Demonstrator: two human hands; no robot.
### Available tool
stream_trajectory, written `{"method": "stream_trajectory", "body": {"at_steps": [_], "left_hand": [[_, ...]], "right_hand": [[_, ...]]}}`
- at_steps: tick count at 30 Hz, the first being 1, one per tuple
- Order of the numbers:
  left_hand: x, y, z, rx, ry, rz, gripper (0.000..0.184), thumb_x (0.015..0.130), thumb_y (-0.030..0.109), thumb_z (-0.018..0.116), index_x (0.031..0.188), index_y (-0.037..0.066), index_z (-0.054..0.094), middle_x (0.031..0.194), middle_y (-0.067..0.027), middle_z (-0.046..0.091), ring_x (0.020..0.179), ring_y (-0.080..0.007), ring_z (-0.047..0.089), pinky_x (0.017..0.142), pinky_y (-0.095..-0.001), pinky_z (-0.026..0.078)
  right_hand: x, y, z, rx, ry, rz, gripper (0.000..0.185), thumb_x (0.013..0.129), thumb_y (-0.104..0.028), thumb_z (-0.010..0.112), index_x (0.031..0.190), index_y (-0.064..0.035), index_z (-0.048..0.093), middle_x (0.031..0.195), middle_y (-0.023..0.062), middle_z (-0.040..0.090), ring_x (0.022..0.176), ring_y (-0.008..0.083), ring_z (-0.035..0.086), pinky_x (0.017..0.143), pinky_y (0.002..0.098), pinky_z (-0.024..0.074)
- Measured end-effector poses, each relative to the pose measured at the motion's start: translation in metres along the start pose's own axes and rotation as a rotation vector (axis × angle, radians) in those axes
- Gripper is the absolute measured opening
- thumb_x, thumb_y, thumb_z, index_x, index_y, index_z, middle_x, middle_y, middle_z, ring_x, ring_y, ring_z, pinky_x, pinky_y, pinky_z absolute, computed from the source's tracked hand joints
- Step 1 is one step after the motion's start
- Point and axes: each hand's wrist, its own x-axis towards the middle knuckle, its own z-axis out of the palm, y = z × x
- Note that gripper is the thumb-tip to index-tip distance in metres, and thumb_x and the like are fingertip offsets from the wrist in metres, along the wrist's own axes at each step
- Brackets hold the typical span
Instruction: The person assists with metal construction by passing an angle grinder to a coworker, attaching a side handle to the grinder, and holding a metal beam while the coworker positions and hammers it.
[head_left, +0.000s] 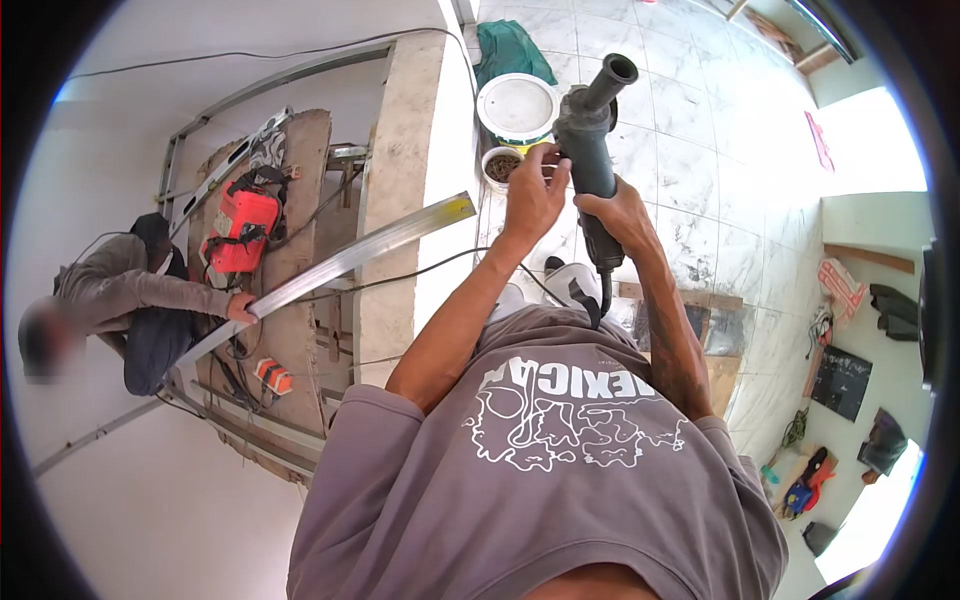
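My right hand (618,215) is wrapped round the rear body of a dark green angle grinder (585,150). The tool points away from me, its round side handle (610,80) sticking out at the far end and its cord (606,290) hanging from the near end. My left hand (538,195) is at the grinder's left side near the head, with bent fingers and thumb against it; some fingertips are hidden. Just left of the tool stand a white-lidded bucket (518,105) and a small tub of screw-like bits (500,168).
On the left, a co-worker's hand (241,307) holds a long metal channel (340,265) slanting toward me. Boards there carry a red machine (243,225) and an orange box (272,377). A green cloth (510,52) lies behind the bucket. Tools lie along the right wall.
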Motion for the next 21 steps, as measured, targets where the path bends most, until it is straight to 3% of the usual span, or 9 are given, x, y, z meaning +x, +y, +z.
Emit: {"method": "stream_trajectory", "body": {"at_steps": [1, 4, 7, 16, 17, 19, 21], "left_hand": [[-0.001, 0.004, 0.012, -0.105, -0.044, -0.098, 0.036, 0.094, 0.015, 0.061, 0.121, -0.005, 0.049, 0.097, -0.0197, 0.067, 0.077, -0.0229, 0.070, 0.067, -0.0327, 0.055], [-0.009, 0.006, 0.045, -0.209, -0.023, -0.209, 0.053, 0.095, 0.020, 0.060, 0.136, -0.002, 0.036, 0.102, -0.0202, 0.066, 0.079, -0.0227, 0.070, 0.067, -0.0317, 0.054], [-0.010, 0.003, 0.063, -0.238, 0.015, -0.337, 0.050, 0.097, 0.026, 0.057, 0.135, -0.001, 0.038, 0.102, -0.0216, 0.066, 0.078, -0.0235, 0.069, 0.068, -0.0341, 0.054], [-0.008, 0.004, 0.072, -0.131, 0.196, -0.361, 0.048, 0.098, 0.029, 0.054, 0.134, -0.001, 0.040, 0.101, -0.0218, 0.066, 0.086, -0.0290, 0.067, 0.074, -0.0369, 0.053], [-0.008, 0.005, 0.071, -0.127, 0.208, -0.354, 0.049, 0.097, 0.028, 0.055, 0.134, 0.000, 0.040, 0.101, -0.0219, 0.066, 0.084, -0.0275, 0.068, 0.072, -0.0364, 0.053], [-0.009, 0.013, 0.071, -0.209, 0.246, -0.410, 0.047, 0.098, 0.027, 0.056, 0.132, -0.002, 0.042, 0.095, -0.0152, 0.065, 0.079, -0.0153, 0.061, 0.068, -0.0284, 0.049], [-0.011, 0.003, 0.072, -0.225, 0.291, -0.470, 0.051, 0.097, 0.028, 0.058, 0.131, -0.005, 0.041, 0.098, -0.0160, 0.064, 0.081, -0.0158, 0.062, 0.069, -0.0280, 0.049]], "right_hand": [[0.005, 0.000, -0.009, 0.011, -0.010, 0.008, 0.054, 0.068, -0.029, 0.070, 0.102, 0.0113, 0.060, 0.081, 0.0149, 0.065, 0.070, 0.0205, 0.063, 0.064, 0.0325, 0.0502], [0.021, 0.004, -0.032, 0.028, -0.047, -0.004, 0.052, 0.069, -0.028, 0.070, 0.102, 0.0118, 0.060, 0.081, 0.0147, 0.065, 0.069, 0.0190, 0.062, 0.063, 0.0313, 0.0498], [0.034, 0.007, -0.044, 0.021, -0.095, -0.028, 0.052, 0.070, -0.027, 0.070, 0.102, 0.0120, 0.059, 0.081, 0.0143, 0.065, 0.070, 0.0183, 0.062, 0.062, 0.0307, 0.0497], [0.062, 0.008, -0.046, -0.007, -0.254, -0.071, 0.054, 0.070, -0.029, 0.072, 0.103, 0.0119, 0.059, 0.082, 0.0143, 0.066, 0.070, 0.0182, 0.063, 0.063, 0.0306, 0.0501], [0.063, 0.008, -0.046, -0.019, -0.270, -0.077, 0.053, 0.070, -0.029, 0.072, 0.103, 0.0114, 0.059, 0.082, 0.0140, 0.066, 0.070, 0.0181, 0.063, 0.063, 0.0306, 0.0499], [0.065, 0.005, -0.044, -0.020, -0.322, -0.094, 0.052, 0.071, -0.029, 0.072, 0.102, 0.0105, 0.059, 0.082, 0.0133, 0.066, 0.070, 0.0178, 0.063, 0.062, 0.0305, 0.0496], [0.066, 0.002, -0.042, 0.000, -0.381, -0.114, 0.050, 0.071, -0.029, 0.072, 0.101, 0.0096, 0.059, 0.081, 0.0126, 0.066, 0.069, 0.0176, 0.062, 0.062, 0.0305, 0.0493]]}}
